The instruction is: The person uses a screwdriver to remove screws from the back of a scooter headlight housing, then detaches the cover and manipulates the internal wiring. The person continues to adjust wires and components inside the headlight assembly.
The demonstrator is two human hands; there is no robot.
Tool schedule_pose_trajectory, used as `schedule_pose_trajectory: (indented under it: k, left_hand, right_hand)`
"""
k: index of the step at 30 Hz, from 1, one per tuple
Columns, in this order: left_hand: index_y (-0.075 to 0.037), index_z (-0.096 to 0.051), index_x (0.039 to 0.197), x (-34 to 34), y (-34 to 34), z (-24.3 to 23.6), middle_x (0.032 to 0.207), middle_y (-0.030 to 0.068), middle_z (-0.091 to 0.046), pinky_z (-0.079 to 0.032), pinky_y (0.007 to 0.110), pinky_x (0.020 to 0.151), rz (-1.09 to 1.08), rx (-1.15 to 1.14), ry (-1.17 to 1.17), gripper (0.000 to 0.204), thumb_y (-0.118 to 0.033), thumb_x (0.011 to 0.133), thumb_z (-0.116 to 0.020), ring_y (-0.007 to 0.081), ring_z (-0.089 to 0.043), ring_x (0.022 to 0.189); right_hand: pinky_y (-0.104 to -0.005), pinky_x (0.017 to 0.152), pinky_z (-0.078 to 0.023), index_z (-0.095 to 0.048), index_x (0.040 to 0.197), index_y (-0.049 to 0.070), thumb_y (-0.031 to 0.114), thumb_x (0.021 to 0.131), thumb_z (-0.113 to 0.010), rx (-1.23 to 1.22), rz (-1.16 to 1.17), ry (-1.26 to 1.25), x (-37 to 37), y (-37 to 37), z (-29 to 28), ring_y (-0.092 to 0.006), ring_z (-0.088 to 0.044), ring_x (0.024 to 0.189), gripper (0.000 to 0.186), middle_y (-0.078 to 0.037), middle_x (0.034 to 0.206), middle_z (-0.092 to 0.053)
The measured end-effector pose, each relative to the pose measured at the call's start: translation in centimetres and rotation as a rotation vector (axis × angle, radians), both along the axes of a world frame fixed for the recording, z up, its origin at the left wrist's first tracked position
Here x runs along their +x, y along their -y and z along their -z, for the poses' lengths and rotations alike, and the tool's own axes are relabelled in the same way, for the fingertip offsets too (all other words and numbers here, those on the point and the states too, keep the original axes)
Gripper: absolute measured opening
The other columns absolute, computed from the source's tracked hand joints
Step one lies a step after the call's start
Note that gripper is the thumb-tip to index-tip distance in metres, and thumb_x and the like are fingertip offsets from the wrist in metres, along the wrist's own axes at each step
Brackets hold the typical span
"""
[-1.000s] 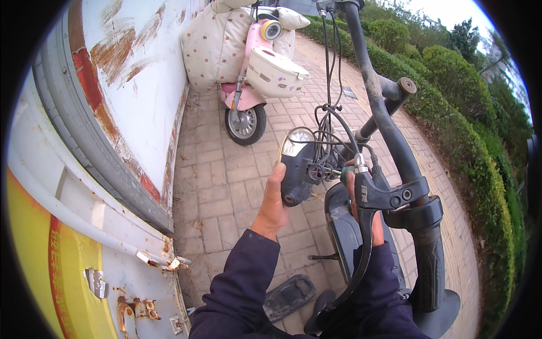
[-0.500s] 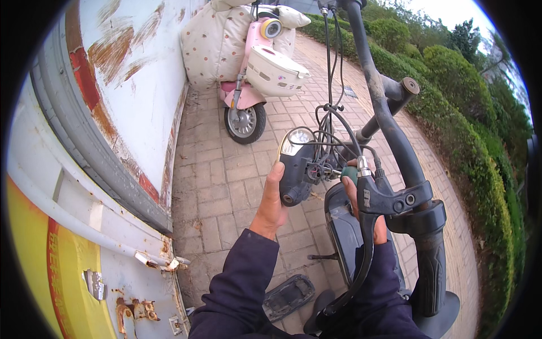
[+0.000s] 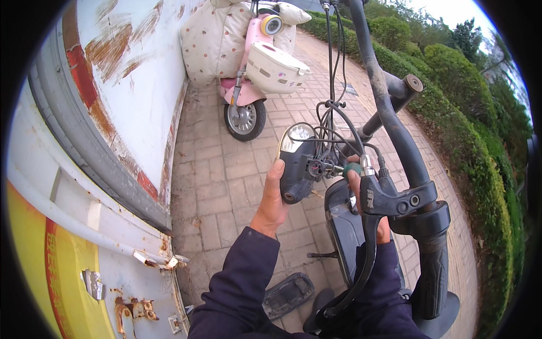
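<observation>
Black headlamp [image 3: 294, 175]: it is held up above the brick paving [image 3: 226, 186], just to the left of the tangled cables [image 3: 328, 116]; its clear lens is placed at the far end.
Left hand [image 3: 270, 204]: the black headlamp is gripped from its near left side; the thumb is laid along the edge, while the other fingers are hidden behind the casing, so their exact place cannot be told.
Right hand [image 3: 354, 183]: the green-handled tool [image 3: 352, 169] is pinched by the visible fingers; the rest of the hand is mostly covered.
Metal shaft [image 3: 337, 169]: it is pointed leftward to the back of the lamp; whether contact is made there cannot be told, because the view is crowded by wires.
In the way: the right hand is partly blocked by the black brake lever [image 3: 370, 248], which is mounted on the dark handlebar [image 3: 384, 105] beside the ribbed grip [image 3: 433, 277].
Below the hands: a dark vehicle body [image 3: 341, 226] is seen near the right forearm, and a black tray-like part [image 3: 289, 295] is lying on the brick paving.
Farther off: a pink scooter [image 3: 251, 97] with a white basket [image 3: 276, 70] and a padded cover [image 3: 214, 48] is parked beside the rust-marked white wall [image 3: 141, 85]; the right side is bordered by a hedge [image 3: 451, 124].
</observation>
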State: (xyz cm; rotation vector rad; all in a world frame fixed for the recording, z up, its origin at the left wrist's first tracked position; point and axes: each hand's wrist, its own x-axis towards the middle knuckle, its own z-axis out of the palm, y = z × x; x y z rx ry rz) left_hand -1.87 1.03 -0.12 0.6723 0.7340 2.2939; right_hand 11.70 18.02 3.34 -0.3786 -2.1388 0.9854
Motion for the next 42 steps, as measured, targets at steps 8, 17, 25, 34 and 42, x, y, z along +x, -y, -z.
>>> schedule_pose_trajectory:
  k: [8, 17, 25, 34, 42]
  left_hand:
    - [-0.006, -0.052, 0.145, 0.2, -0.4, 0.1, 0.127, 0.0049, -0.065, -0.051, 0.031, 0.094, -0.053, -0.042, -0.001, 0.067, -0.057, 0.101, -0.053, 0.0132, -0.063, 0.11]
    - [-0.006, -0.059, 0.138, 0.6, -0.5, -0.1, 0.12, 0.0044, -0.068, -0.054, 0.03, 0.085, -0.028, -0.067, 0.021, 0.066, -0.061, 0.101, -0.05, 0.012, -0.065, 0.101]
    - [-0.007, -0.059, 0.136, 0.3, -0.1, -0.4, 0.118, 0.0044, -0.069, -0.054, 0.031, 0.084, 0.003, 0.015, 0.022, 0.066, -0.062, 0.101, -0.049, 0.0122, -0.065, 0.1]
    - [-0.007, -0.06, 0.136, 0.7, -0.4, -0.1, 0.118, 0.0045, -0.07, -0.054, 0.032, 0.086, -0.006, 0.002, 0.015, 0.067, -0.063, 0.101, -0.048, 0.0132, -0.066, 0.102]
    - [-0.007, -0.06, 0.137, 0.4, -0.4, 0.0, 0.118, 0.0045, -0.07, -0.054, 0.031, 0.086, -0.011, 0.015, 0.02, 0.067, -0.062, 0.1, -0.049, 0.0125, -0.066, 0.102]
  right_hand:
    - [-0.0232, 0.062, -0.042, -0.067, 0.118, 0.003, 0.025, 0.101, -0.071, 0.029, 0.27, 0.01, -0.5, 1.6, -0.6, -0.005, -0.052, 0.071, 0.028, 0.001, 0.083, -0.06]
    - [-0.0245, 0.064, -0.042, -0.06, 0.127, 0.005, 0.049, 0.105, -0.054, -0.101, 0.17, 0.051, -0.6, 1.0, -0.8, -0.0091, -0.053, 0.075, 0.049, -0.003, 0.092, -0.056]
    - [-0.0308, 0.08, -0.049, -0.061, 0.12, 0.007, 0.033, 0.1, -0.062, -0.114, -0.041, -0.038, 0.3, 1.7, -2.1, -0.0149, -0.058, 0.089, 0.033, -0.004, 0.1, -0.061]
    - [-0.0285, 0.09, -0.045, -0.057, 0.126, 0.009, 0.043, 0.106, -0.053, -0.091, 0.058, 0.002, 0.2, 0.9, 0.2, -0.0147, -0.053, 0.101, 0.04, -0.006, 0.115, -0.054]
    - [-0.0289, 0.078, -0.047, -0.058, 0.126, 0.007, 0.043, 0.108, -0.048, -0.136, 0.064, 0.167, 0.4, 1.9, -2.7, -0.0147, -0.056, 0.094, 0.042, -0.006, 0.107, -0.055]
